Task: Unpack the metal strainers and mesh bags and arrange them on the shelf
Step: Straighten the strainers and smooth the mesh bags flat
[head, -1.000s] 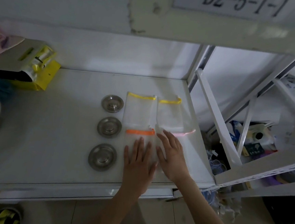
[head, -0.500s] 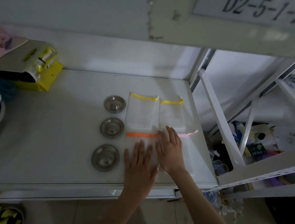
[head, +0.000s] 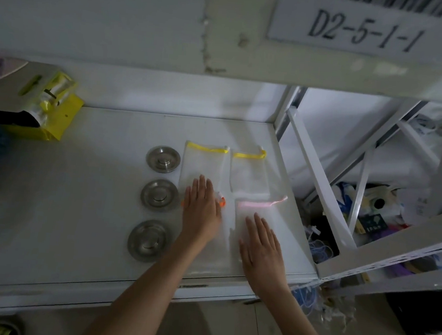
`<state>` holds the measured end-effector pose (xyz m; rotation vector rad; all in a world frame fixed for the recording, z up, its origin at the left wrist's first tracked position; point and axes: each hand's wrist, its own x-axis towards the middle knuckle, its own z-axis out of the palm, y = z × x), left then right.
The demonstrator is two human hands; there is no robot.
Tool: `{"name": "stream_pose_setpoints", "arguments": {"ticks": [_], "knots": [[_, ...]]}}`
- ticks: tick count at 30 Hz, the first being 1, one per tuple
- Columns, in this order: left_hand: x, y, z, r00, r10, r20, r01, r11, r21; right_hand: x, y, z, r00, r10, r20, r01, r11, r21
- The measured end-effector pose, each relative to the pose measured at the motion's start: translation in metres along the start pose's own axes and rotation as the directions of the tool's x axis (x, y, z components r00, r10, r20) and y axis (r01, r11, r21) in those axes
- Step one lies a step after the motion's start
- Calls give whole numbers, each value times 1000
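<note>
Nearest the camera, both bare forearms reached up from the bottom edge onto the white shelf (head: 77, 208). The right hand (head: 262, 247) lay flat, palm down, fingers spread and relaxed, pressing on the near right mesh bag (head: 284, 226), the one with the pink trim along its top edge. It wasn't gripping anything, just resting on the mesh. The left hand (head: 201, 211) was a little further in, also flat and loose-fingered, sitting across the orange trim of the near left mesh bag (head: 206, 257); only small bits of orange poked out on either side of the knuckles, and its fingertips reached onto the bag behind.

Left of the hands, three metal strainers formed a column running away from the front edge: near strainer (head: 150, 240), middle strainer (head: 159, 195), far strainer (head: 163, 159), each apart from the next and just beside the bags.

Behind the hands lay two more bags with yellow trim, the far left bag (head: 204, 163) and the far right bag (head: 250, 172), side by side and flat, so the four made a rough grid.

Further back on the left sat a yellow packet (head: 50, 115). Up top, a shelf label (head: 365, 33) read D2-5-1-1.
</note>
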<state>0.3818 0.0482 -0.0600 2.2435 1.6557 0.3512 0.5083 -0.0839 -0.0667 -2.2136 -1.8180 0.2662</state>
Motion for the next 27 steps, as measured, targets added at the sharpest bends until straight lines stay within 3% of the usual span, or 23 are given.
{"name": "stream_pose_setpoints", "arguments": {"ticks": [2,20,27], "knots": [[7,-2,3,998,-15,55,13,999,35,-4,2,0,1000,-7,14,7,1000,-3],[-15,3,-11,997,59,55,-60,998,7,-8,-1,3,997,9,71,-3,997,-75],[-48,-13,-50,969,104,225,-135,982,128,-3,-1,-21,980,14,200,-1,998,-66]]}}
